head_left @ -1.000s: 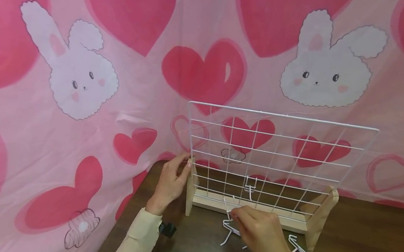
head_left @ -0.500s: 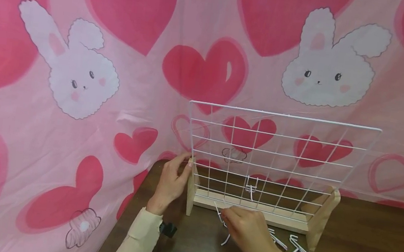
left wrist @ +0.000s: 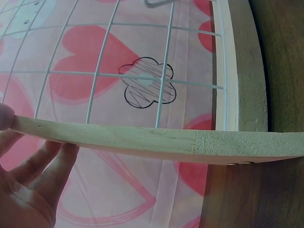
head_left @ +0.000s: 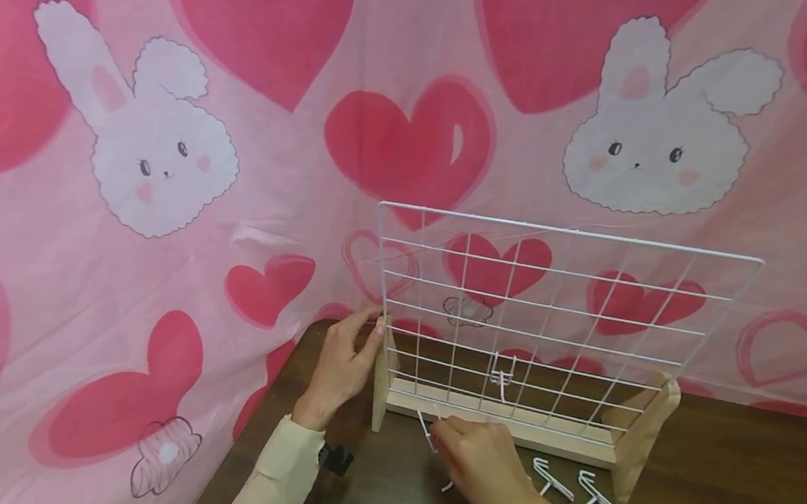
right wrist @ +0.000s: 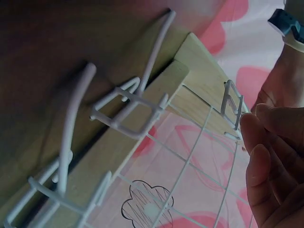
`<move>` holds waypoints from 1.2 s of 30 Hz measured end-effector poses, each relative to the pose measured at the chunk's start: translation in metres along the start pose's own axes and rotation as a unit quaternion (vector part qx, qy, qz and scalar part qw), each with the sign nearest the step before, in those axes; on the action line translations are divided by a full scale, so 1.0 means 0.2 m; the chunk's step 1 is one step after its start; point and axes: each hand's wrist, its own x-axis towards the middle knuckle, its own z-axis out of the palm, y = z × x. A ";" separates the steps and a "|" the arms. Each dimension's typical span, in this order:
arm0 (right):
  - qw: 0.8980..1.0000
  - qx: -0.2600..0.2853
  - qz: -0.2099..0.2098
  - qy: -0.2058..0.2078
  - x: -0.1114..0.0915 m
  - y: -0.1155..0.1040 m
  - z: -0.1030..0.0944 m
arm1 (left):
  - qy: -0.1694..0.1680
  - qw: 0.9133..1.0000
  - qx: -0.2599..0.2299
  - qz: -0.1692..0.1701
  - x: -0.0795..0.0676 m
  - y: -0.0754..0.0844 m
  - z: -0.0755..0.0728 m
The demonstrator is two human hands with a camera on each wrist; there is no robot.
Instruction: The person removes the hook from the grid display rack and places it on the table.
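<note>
A white wire grid panel stands upright in a wooden base with a light wooden side piece at each end. My left hand grips the left side piece, thumb on one side and fingers on the other. In front of the grid, my right hand pinches a white wire hook with thumb and fingertips. That hook shows at the fingertips in the right wrist view. Another hook hangs on the grid, left of its middle.
Two loose hooks, a nearer one and a right-hand one, lie on the dark wooden table. Another hook's tip shows beneath the right hand. A pink curtain with hearts and rabbits hangs behind.
My right hand has moved left with the pinched hook, along the front of the base, uncovering a loose hook on the table. My left hand has stayed on the side piece.
</note>
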 end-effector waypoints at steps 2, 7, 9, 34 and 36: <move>1.000 0.002 0.001 -0.001 -0.01 0.00 0.01 | 0.003 1.000 0.005 0.000 0.00 0.00 0.00; 1.000 -0.004 0.005 -0.006 -0.02 -0.01 0.05 | 0.007 1.000 0.011 0.007 0.00 -0.01 0.01; 1.000 -0.008 0.006 -0.011 -0.02 -0.01 0.06 | 0.006 1.000 0.012 0.008 0.00 -0.01 0.01; 0.992 -0.071 0.032 -0.096 0.02 -0.08 0.15 | 0.009 1.000 0.003 0.005 0.00 0.00 0.01; 0.991 -0.074 0.036 -0.102 0.02 -0.09 0.15 | 0.010 1.000 0.001 0.005 0.00 0.00 0.01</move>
